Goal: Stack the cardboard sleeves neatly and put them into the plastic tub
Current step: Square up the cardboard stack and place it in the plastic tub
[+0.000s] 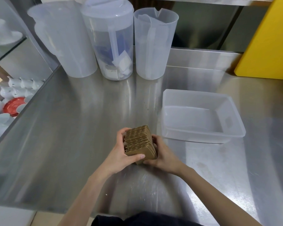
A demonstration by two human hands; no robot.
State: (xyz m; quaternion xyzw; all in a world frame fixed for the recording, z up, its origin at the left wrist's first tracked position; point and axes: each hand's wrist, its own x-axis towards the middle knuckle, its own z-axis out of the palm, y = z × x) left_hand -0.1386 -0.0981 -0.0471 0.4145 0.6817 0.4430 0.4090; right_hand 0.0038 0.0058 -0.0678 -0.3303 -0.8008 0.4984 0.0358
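Note:
A bundle of brown corrugated cardboard sleeves (138, 141) stands on edge on the steel counter, pressed together between both hands. My left hand (121, 152) grips its left side, thumb across the front sleeve. My right hand (162, 154) clasps its right side, with the fingers hidden behind the bundle. The translucent plastic tub (235, 132) sits empty on the counter to the right of the bundle, a short gap away.
Three tall translucent plastic jugs (108, 38) stand in a row at the back of the steel counter (64, 128). A yellow board (268, 46) leans at the back right. White cups and a red plate (13, 106) sit on a lower shelf to the left.

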